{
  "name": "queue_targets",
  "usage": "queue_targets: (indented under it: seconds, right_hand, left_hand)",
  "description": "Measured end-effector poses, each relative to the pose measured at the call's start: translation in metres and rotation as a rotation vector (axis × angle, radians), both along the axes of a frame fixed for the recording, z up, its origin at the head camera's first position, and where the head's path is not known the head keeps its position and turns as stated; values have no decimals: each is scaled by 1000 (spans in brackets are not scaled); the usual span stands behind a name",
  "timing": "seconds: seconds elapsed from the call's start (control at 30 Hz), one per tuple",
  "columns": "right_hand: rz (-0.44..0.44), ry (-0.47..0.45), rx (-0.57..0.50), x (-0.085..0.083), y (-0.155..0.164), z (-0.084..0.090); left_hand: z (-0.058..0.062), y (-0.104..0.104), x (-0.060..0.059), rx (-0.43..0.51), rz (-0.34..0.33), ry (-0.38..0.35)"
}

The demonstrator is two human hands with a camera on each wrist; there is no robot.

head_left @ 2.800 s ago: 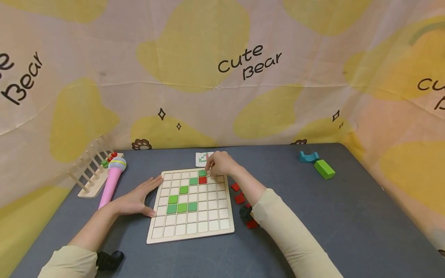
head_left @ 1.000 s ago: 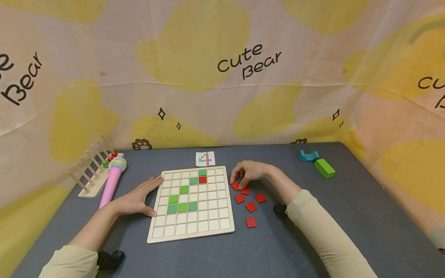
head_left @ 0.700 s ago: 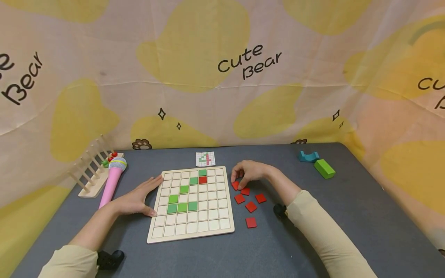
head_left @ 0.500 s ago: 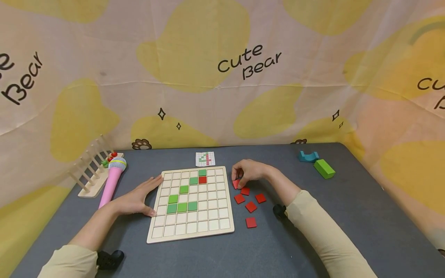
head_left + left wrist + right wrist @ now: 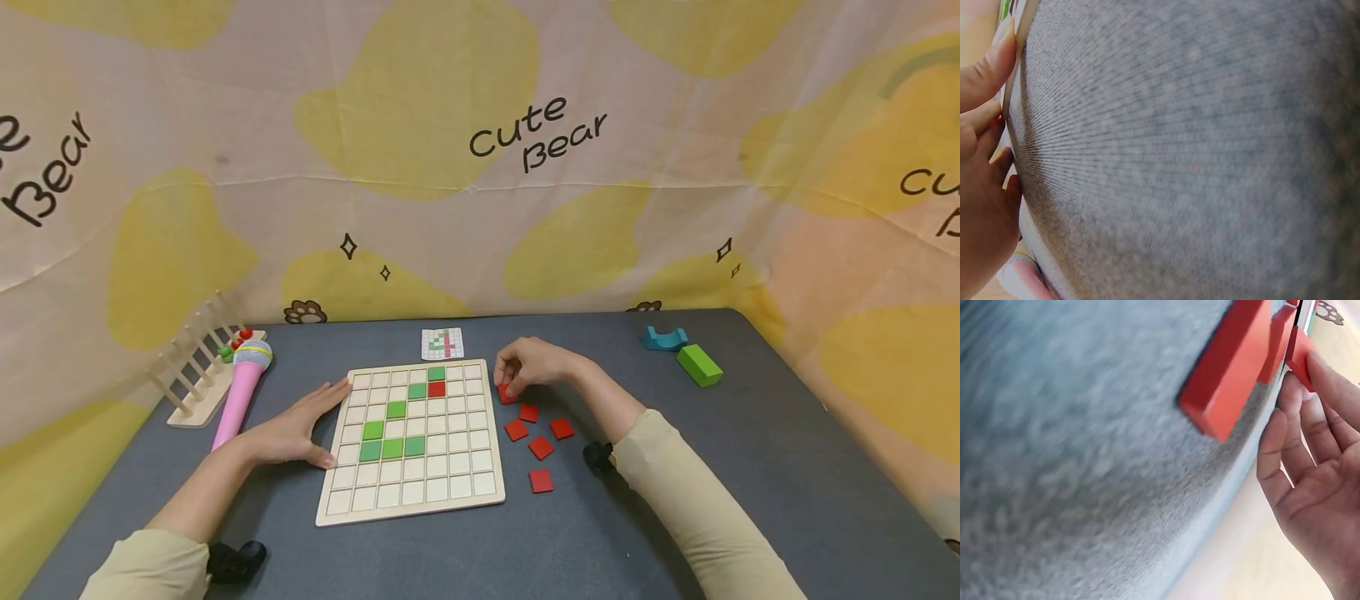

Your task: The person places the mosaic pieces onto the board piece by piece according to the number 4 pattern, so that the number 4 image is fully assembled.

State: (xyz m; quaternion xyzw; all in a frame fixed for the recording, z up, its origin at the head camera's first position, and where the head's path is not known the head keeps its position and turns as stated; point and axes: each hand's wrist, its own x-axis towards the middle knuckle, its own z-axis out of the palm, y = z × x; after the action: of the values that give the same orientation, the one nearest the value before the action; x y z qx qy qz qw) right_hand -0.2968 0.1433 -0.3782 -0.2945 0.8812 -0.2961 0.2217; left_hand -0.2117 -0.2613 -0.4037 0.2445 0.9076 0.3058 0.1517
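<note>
right now, holding a small red square tile (image 5: 507, 393) in the right hand (image 5: 534, 367), pinched with curled fingertips (image 5: 1310, 375), just off the right edge of the wooden grid board (image 5: 414, 517). flat, thin, bright red, square, with straight edges and a plain top. lifted a bit off the gray table (image 5: 750, 467), tipped, partly hidden under the fingers. up close from the right wrist, same red all over, smooth sides.

pressed flat on the table with straight fingers, left hand (image 5: 296, 427), touching the left edge of the board, holding nothing.

just below the right hand, five more red tiles (image 5: 541, 447), loose on the table, close together but mostly apart. same look as the held one.

between the two hands, the board, pale wood, cut into many little squares. six green tiles (image 5: 392, 448) sitting in it, in a stepped line going up toward the right hand. one red tile in the board (image 5: 437, 389), right under the top green one.

beyond the board, past both hands, a small picture card (image 5: 442, 343) with green and red squares.

out past the left hand, a pink toy microphone (image 5: 242, 385) lying beside a wooden peg rack (image 5: 197, 367). far off past the right hand, a green block (image 5: 700, 365) and a blue curved block (image 5: 664, 337), just beside each other.
</note>
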Motion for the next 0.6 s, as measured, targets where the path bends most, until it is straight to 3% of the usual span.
queue_targets:
  seconds: [0.4,0.6]
  right_hand:
    - [-60,108,-64,5,-29,11]
    - [-63,125,-99,7,-44,11]
  left_hand:
    - [2,2,1,-8,0,16]
    - [2,3,0,-67,12,60]
